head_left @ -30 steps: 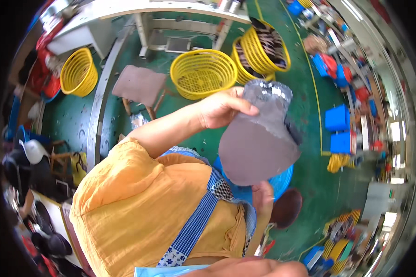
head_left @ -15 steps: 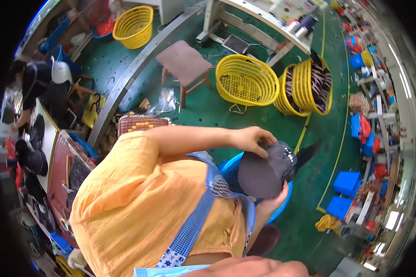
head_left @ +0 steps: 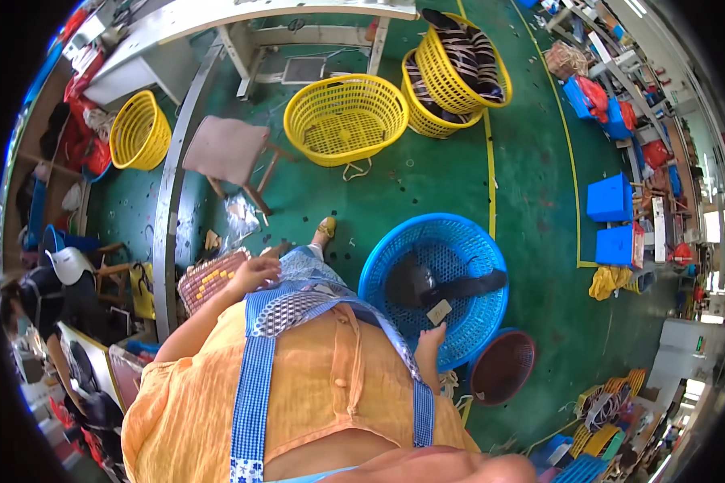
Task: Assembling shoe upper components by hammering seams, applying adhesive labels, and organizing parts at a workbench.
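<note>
My left hand point(head_left: 254, 274) rests on my lap with its fingers loose, next to a woven seat cushion point(head_left: 209, 280); it holds nothing. Lower down, my right hand point(head_left: 429, 338) hangs at the near rim of a round blue basket point(head_left: 475, 241), fingers apart and empty. In that basket lie a dark cap point(head_left: 413, 282), a black strap point(head_left: 469, 286) and a small tan tag point(head_left: 439, 312) just above my right fingertips. My orange shirt and blue checked apron straps fill the lower middle of the view.
A dark red basket point(head_left: 503, 366) stands beside the blue one. Yellow baskets point(head_left: 346, 117), one filled with striped cloth point(head_left: 459, 56), a stool point(head_left: 227, 153), a white table point(head_left: 242, 12) and blue crates point(head_left: 610, 197) stand on the green floor. A yellow line point(head_left: 490, 161) runs across it.
Both hands held a grey cap up in front of me; the cap has gone down into the blue basket and both hands have let go and dropped.
</note>
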